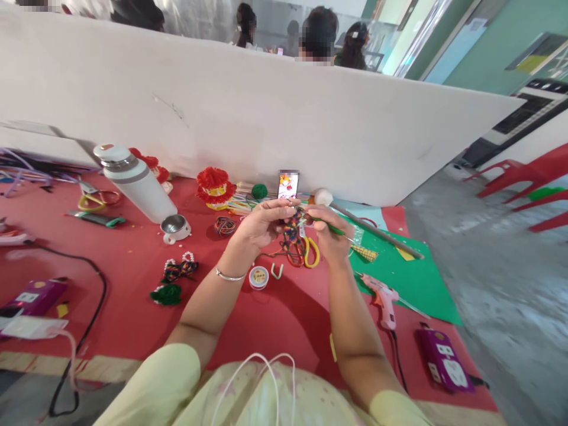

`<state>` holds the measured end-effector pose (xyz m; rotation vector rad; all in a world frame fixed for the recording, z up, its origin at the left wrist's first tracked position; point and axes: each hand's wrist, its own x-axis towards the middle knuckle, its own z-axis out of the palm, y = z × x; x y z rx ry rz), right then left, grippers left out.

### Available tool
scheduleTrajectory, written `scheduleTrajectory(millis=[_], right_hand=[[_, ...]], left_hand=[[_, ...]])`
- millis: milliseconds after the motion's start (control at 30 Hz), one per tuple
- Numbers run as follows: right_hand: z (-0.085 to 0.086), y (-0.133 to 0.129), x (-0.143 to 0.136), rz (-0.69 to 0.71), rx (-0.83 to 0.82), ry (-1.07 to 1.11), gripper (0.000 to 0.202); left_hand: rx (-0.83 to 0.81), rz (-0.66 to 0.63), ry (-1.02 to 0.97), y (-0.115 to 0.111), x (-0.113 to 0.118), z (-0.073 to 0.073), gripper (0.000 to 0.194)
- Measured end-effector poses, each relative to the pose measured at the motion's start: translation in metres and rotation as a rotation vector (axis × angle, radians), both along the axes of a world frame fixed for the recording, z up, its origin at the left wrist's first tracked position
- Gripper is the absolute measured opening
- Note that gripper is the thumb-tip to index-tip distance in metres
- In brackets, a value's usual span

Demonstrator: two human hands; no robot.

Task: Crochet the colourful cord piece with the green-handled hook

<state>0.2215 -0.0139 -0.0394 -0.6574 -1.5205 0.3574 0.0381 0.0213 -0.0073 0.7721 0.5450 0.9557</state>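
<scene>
My left hand [265,223] pinches a dark multicoloured crocheted yarn piece [291,232] above the middle of the table. In my right hand [333,238] is a crochet hook [332,227] with a green handle, its tip at the top of the yarn piece, partly hidden by the fingers. A strand of yarn trails down to the left. Just below the work lie scissors [312,253] with yellow and red handles, a small round white tub [258,277] and a bent pale strip [277,271]. Behind my hands a phone [288,186] stands upright, its screen lit.
A white bottle [137,183], a metal cup [175,228], a red yarn piece [215,184] and crocheted bows [180,270] stand or lie left. To the right are a pink glue gun [382,300] with a cord, a purple box [445,360] and a rod [377,231]. A white partition [266,112] borders the back.
</scene>
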Motion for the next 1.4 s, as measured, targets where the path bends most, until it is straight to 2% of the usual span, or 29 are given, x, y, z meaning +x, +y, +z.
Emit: scheduleTrajectory(millis=[133,367,633,800,967,1033,1067,1167,1233,1300,1333,1400], right_hand=[[0.012,-0.001,0.011,0.07,-0.002,-0.062,0.022],[0.019,-0.005,0.021,0.119,0.07,-0.198,0.027],[0.032,-0.016,0.03,0.165,-0.006,-0.277,0.025],[0.031,-0.017,0.033,0.235,-0.061,-0.165,0.015],[0.012,-0.005,0.023,0.316,-0.146,0.091,0.018],[0.006,0.0,0.015,0.268,-0.15,0.163,0.022],[0.004,0.002,0.011,0.209,-0.144,0.165,0.023],[-0.001,0.002,-0.003,-0.061,-0.08,0.031,0.019],[-0.005,0.0,-0.011,-0.225,0.023,-0.09,0.018],[-0.009,-0.002,-0.018,-0.31,0.128,-0.132,0.021],[-0.011,-0.002,-0.02,-0.313,0.156,-0.116,0.022],[-0.009,-0.001,-0.017,-0.227,0.14,-0.038,0.021]], left_hand=[[0.075,0.032,0.048,0.002,-0.005,-0.003,0.03],[0.122,0.035,0.124,0.002,-0.012,-0.002,0.031],[0.164,-0.015,0.137,0.006,-0.017,-0.001,0.02],[0.167,-0.087,0.164,0.005,-0.017,-0.003,0.022],[0.181,-0.101,0.151,0.0,-0.011,-0.001,0.026],[0.209,-0.02,0.121,-0.005,-0.002,-0.003,0.028],[0.233,0.065,0.122,-0.007,0.004,-0.004,0.029],[0.414,0.486,0.226,-0.014,0.022,-0.01,0.016],[0.46,0.631,0.256,-0.017,0.029,-0.012,0.014],[0.349,0.564,0.153,-0.016,0.028,-0.011,0.02],[0.228,0.435,0.081,-0.015,0.025,-0.008,0.02],[0.046,0.14,-0.008,-0.01,0.015,-0.003,0.021]])
